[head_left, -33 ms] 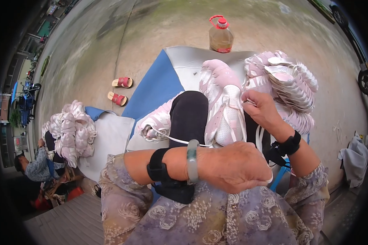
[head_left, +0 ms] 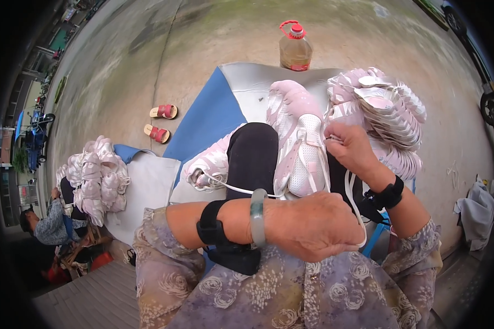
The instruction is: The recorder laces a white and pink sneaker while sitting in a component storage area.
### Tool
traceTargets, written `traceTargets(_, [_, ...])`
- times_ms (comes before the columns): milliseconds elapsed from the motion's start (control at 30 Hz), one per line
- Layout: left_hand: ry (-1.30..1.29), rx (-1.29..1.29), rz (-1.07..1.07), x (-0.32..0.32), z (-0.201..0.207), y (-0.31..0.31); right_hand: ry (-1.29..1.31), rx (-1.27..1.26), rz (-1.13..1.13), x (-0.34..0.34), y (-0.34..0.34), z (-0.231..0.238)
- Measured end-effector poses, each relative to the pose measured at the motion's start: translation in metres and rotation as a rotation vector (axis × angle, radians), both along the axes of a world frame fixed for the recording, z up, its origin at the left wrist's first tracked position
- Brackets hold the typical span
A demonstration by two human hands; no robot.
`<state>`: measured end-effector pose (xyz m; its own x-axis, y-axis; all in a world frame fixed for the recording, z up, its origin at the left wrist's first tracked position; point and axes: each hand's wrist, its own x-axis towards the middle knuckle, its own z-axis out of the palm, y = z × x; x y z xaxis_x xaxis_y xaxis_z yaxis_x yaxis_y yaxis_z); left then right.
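A pink and white shoe upper (head_left: pixel 301 162) with white laces lies across my lap, its perforated tongue toward me. Beside its right edge, my right hand (head_left: pixel 350 147) is closed in a pinch; what sits between the fingertips is too small to name. My left hand (head_left: pixel 315 226) is closed nearer to me, below the upper. A white shoelace (head_left: pixel 354 205) runs from its fingers up toward the space under my right hand. Another pink and white upper (head_left: pixel 207 169) rests left of my dark-clad knee (head_left: pixel 253 156), with a white lace trailing from it across the knee.
Stacked uppers (head_left: pixel 387 112) sit at the right on a white and blue sheet (head_left: pixel 203 118). Beyond stands an oil bottle (head_left: pixel 296 49) with a red cap. Red sandals (head_left: pixel 163 111) lie on the ground. At the left, another person (head_left: pixel 52 222) sits by bundled uppers (head_left: pixel 96 178).
My left hand has barely shifted. The shoelace now shows as a curved strand on the right of that hand. My right hand stays nearly in place.
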<state>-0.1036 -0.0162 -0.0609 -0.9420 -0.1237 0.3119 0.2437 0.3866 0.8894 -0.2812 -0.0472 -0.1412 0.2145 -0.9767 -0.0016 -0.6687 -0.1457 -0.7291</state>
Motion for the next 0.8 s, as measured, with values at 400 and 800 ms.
traceTargets(400, [-0.135, -0.042, -0.043, -0.009, -0.005, 0.008, 0.492, -0.325, 0.237, 0.021, 0.004, -0.013])
traceTargets(800, [-0.161, -0.04, 0.025, 0.0, 0.006, 0.012, -0.534, 0.155, -0.245, -0.008, 0.021, -0.05])
